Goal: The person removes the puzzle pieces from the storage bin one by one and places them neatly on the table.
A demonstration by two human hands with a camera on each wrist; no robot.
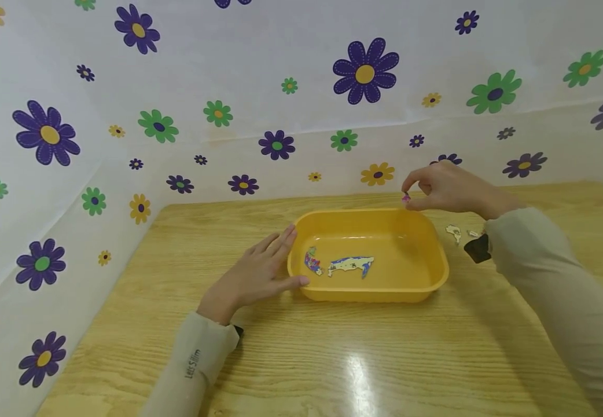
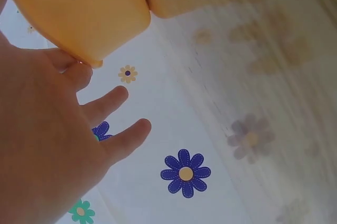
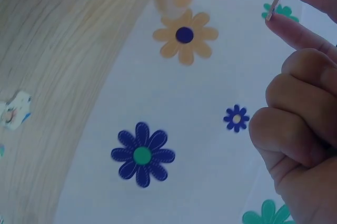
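A yellow plastic tray (image 1: 374, 295) stands on the wooden table. My left hand (image 1: 260, 272) rests against its left end, fingers stretched along the outside and thumb on the front rim. Inside the tray, toward the left, lie a curved multicoloured piece (image 1: 312, 261) and a longer cream-and-blue piece (image 1: 350, 264), both flat and irregular. Above the back right rim, my right hand (image 1: 447, 188) pinches a small flat pink piece (image 1: 405, 198) between thumb and index finger. Edge-on, that thin piece (image 3: 276, 2) shows in the right wrist view, with the other fingers curled in.
To the right of the tray, small irregular pieces (image 1: 454, 233) lie on the table (image 1: 166, 336), partly behind the right wrist's black device (image 1: 477, 249). A white cloth with printed flowers (image 1: 291, 35) hangs along the table's back and left edges.
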